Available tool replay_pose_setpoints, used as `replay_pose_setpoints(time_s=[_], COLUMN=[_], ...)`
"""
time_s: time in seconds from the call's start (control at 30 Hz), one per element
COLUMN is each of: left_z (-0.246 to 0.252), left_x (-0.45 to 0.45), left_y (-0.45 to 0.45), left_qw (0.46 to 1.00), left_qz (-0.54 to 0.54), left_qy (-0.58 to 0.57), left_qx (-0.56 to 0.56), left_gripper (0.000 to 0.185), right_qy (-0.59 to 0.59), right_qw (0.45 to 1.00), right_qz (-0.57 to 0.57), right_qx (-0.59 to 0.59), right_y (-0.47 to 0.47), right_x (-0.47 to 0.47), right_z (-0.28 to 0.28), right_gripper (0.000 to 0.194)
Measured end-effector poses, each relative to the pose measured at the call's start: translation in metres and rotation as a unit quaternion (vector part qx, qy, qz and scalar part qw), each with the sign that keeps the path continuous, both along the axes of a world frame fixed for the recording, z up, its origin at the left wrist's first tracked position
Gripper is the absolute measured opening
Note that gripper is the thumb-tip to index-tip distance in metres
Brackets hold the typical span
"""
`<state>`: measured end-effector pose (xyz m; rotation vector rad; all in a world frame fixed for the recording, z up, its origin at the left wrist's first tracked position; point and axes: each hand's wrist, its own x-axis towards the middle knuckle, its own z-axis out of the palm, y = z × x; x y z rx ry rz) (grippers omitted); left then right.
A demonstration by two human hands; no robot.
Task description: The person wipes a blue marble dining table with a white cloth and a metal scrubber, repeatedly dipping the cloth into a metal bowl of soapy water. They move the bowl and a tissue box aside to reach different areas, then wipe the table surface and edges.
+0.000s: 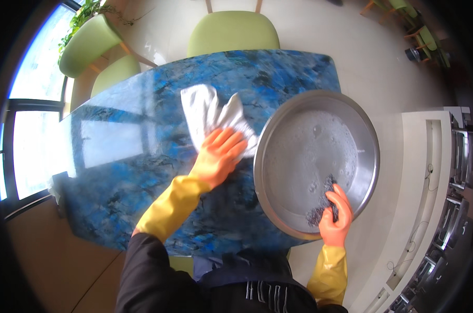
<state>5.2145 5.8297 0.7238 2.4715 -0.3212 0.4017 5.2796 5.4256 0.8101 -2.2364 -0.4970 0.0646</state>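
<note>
My left hand point(220, 158), in an orange and yellow rubber glove, presses a crumpled white cloth point(199, 109) against the blue marbled tabletop point(115, 203). Part of the cloth is hidden under the palm. To the right is a wide stainless steel basin point(287, 164) of cloudy, sudsy water, overhanging the table's right edge. My right hand point(337, 215), gloved the same way, is at the basin's near right side. Between its fingers is a dark mesh scouring pad point(324, 207), held over or in the water; which of the two I cannot tell.
Green chairs point(233, 33) stand beyond the far edge, with another chair point(91, 47) at the far left by the window point(37, 152). A dark object point(60, 191) sits at the table's left end. A white counter point(412, 187) with metal equipment runs along the right.
</note>
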Motion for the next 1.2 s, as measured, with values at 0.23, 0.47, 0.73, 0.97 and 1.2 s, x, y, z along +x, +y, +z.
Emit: replay_pose_setpoints(time_s=[0.23, 0.47, 0.73, 0.97, 1.2], left_z=[0.033, -0.020, -0.038, -0.035, -0.013], left_x=[-0.156, -0.147, -0.061, -0.085, -0.193], left_y=[-0.099, -0.223, -0.398, -0.360, -0.216], left_qw=[0.994, 0.989, 0.971, 0.986, 0.995], left_qz=[-0.021, -0.110, -0.187, -0.160, 0.020], left_qy=[0.106, 0.073, 0.015, -0.038, 0.092], left_qx=[0.001, -0.064, -0.148, -0.024, 0.036], left_gripper=[0.067, 0.028, 0.037, 0.048, 0.059], right_qy=[0.008, -0.011, -0.035, -0.008, 0.021], right_qw=[0.999, 0.998, 0.998, 0.997, 0.999], right_qz=[0.009, -0.057, -0.056, -0.075, -0.006], right_qx=[-0.050, 0.019, 0.017, 0.001, 0.028], right_y=[-0.007, -0.052, -0.103, -0.118, -0.085], right_x=[0.005, -0.011, -0.036, -0.034, -0.012], right_z=[-0.006, 0.016, 0.021, 0.019, 0.001], right_gripper=[0.060, 0.051, 0.042, 0.041, 0.043])
